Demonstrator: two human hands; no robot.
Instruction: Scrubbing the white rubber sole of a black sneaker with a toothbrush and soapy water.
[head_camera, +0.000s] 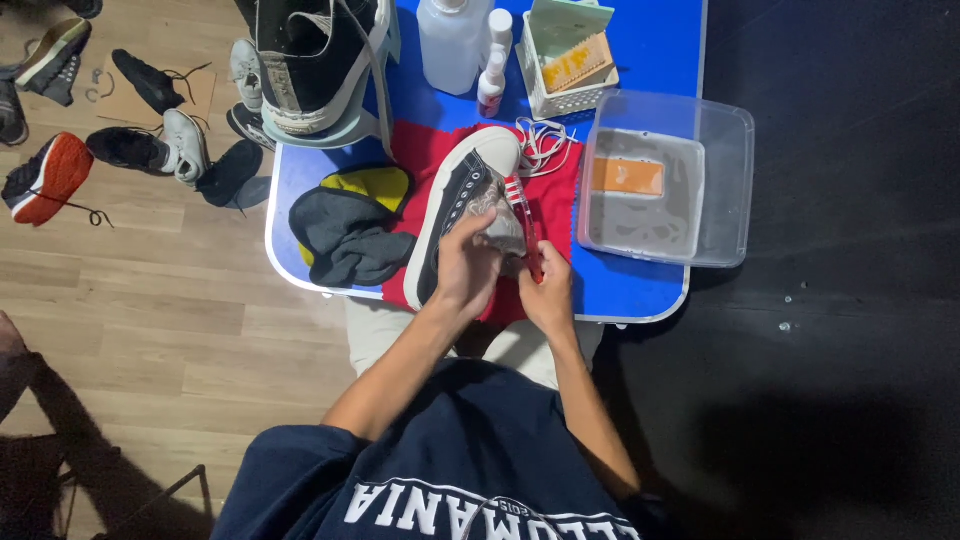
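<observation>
- Now your left hand grips the black sneaker, steadying it on the red cloth.
- Your right hand clasps a red toothbrush; scrubbing looks underway, so next keep the bristles pressed on the sneaker.
- Beyond sits a water tub on the tabletop.

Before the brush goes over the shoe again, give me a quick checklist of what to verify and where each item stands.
1. Left hand steadies the shoe: ok, it grips the upper.
2. Right hand holds the brush: ok, fingers wrapped round the red handle.
3. Bristles on the shoe: cannot tell, the brush head is too small to read.
4. Shoe over the red cloth: ok.
5. Water tub in reach: ok, beside the right hand, sponge inside.
6. Laces clear of the brush: ok, piled past the toe.
</observation>
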